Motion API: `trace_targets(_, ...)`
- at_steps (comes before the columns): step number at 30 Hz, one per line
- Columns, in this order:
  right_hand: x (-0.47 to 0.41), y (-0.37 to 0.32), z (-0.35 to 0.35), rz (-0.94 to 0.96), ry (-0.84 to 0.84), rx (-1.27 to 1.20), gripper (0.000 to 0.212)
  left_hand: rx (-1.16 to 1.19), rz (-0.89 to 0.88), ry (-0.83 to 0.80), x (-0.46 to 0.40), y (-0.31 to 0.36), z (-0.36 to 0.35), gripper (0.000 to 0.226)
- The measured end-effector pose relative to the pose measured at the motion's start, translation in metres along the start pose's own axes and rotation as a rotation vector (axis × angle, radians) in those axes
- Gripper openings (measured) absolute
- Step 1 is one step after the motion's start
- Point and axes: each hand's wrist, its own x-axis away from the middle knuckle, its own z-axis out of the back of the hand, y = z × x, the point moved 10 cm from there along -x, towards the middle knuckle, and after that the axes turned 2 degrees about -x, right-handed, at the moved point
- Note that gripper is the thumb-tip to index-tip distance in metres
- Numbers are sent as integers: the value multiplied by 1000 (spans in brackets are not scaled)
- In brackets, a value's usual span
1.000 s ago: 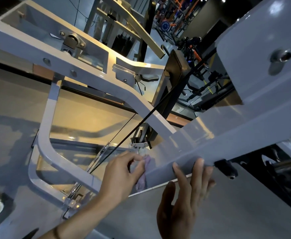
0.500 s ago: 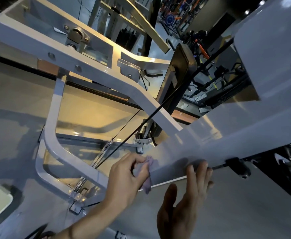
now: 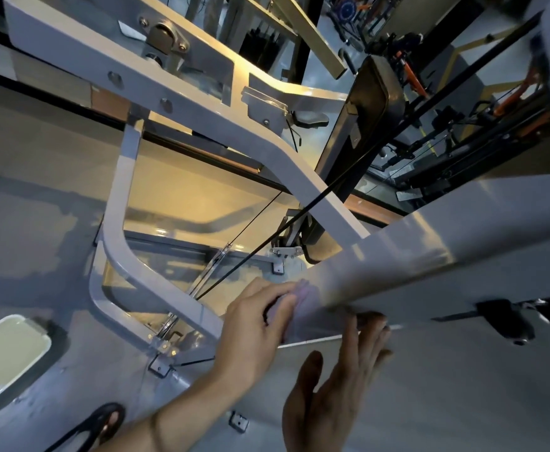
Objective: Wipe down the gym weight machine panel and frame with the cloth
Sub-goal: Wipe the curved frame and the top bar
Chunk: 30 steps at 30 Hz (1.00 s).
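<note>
A pale grey frame beam (image 3: 430, 262) of the weight machine runs diagonally from the lower middle to the upper right. My left hand (image 3: 254, 324) grips a small lilac cloth (image 3: 303, 305) and presses it against the beam's lower end. My right hand (image 3: 342, 386) sits just to the right, palm toward me, its straight fingers touching the beam's underside edge. A curved white frame arm (image 3: 130, 265) lies to the left, and a black cable (image 3: 267, 249) crosses behind the hands.
A black knob (image 3: 508, 318) sticks out of the beam to the right of my right hand. A sandalled foot (image 3: 104, 422) shows on the grey floor below. More gym machines (image 3: 430, 125) stand at the upper right.
The view has shifted, so the frame sits further right and lower. My left hand with the cloth has slid slightly along the beam's end. My right hand's fingers have lowered a little on the beam's edge.
</note>
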Motion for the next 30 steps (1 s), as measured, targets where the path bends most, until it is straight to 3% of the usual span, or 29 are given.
trace_targets(5, 11, 0, -7, 3, -7, -13, 81, 161, -86, -37, 0, 38, -9, 33)
trace_targets(9, 20, 3, -17, -16, -14, -8, 86, 9, 34, -36, 10, -35, -2, 33)
trace_targets(12, 29, 5, -23, -25, -25, -14, 82, -5, 117, -20, 15, -61, 3, 26)
trace_targets(17, 36, 9, -35, -59, -53, -9, 83, 131, 0, -15, 12, -13, -2, 32)
trace_targets(20, 37, 9, -35, -61, -46, -18, 69, 13, 33, -31, 15, -45, 3, 27)
trace_targets(24, 40, 10, -37, -88, -61, -31, 66, -53, 209, -50, 19, -100, 9, 23)
trace_targets(30, 47, 13, -44, -108, -87, -36, 81, 53, 35, -43, 12, -26, 1, 31)
